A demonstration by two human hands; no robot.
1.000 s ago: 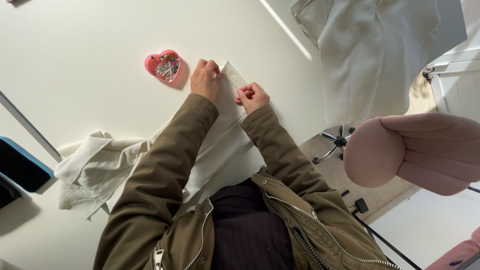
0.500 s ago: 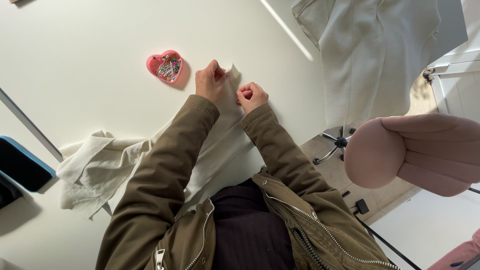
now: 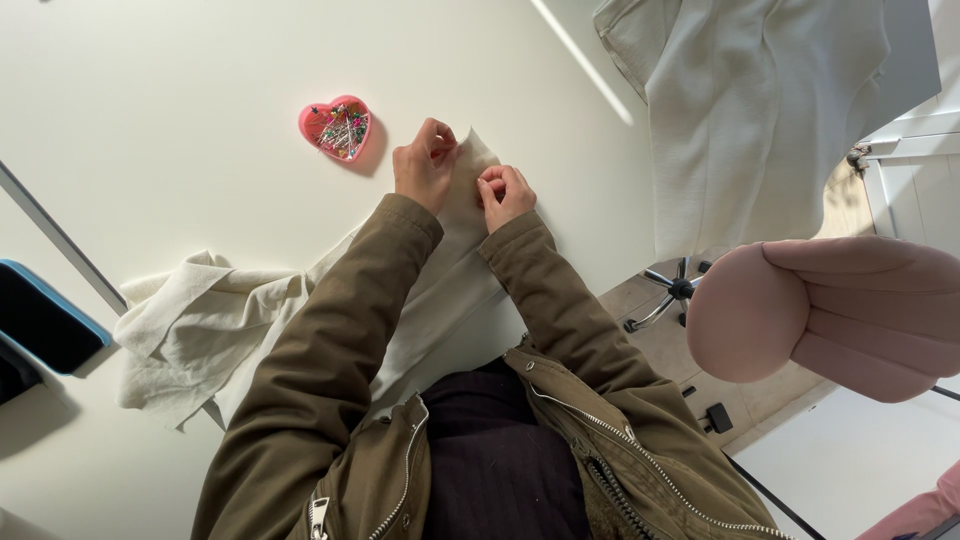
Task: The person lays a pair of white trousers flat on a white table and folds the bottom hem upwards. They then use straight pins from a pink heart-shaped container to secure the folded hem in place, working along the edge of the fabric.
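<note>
Both hands pinch the far end of a cream fabric strip lying on the white bench: left hand and right hand close together, seemingly steadying a fold. A heart-shaped pink pin dish sits just beside, handy.

A pink heart-shaped pin box sits on the white table. A pink padded chair stands beside the table, far from the box.
</note>
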